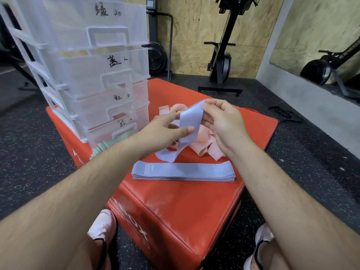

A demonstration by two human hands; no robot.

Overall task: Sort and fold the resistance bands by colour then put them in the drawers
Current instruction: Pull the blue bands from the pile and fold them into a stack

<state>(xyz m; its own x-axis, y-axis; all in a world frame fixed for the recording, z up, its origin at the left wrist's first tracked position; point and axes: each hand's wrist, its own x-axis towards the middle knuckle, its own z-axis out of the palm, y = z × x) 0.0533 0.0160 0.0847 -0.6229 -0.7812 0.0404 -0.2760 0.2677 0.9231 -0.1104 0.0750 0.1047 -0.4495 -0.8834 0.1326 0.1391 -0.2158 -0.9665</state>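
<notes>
Two bare hands work a single lilac resistance band point(190, 121) above a red padded worktop point(194, 195). The left hand point(165, 131) pinches the flat woven strip between thumb and fingers. The right hand point(222, 123) curls its fingertips over the strip's upper edge. The band's lower end trails down onto the vinyl surface.

Just in front of the hands lies one neat stack of lilac bands point(183, 171), pressed flat with rounded ends and small printing on top; the layers are too thin to count. Behind the hands sits a loose tangle of pink bands point(202, 146), partly hidden by the right hand and the held strip, number unclear. Pale green bands point(103, 147) show at the left, partly covered by the left forearm; whether they lie inside the lowest drawer or just before it cannot be told.

A translucent plastic drawer unit point(93, 80) stands on the worktop's far left corner. Four drawers are visible, each with a moulded handle and a handwritten black label, the topmost cut off by the frame.

Two light shoes point(102, 223) rest on the speckled rubber floor point(29, 152). A black exercise machine point(224, 61) stands against a chipboard wall point(194, 26).
</notes>
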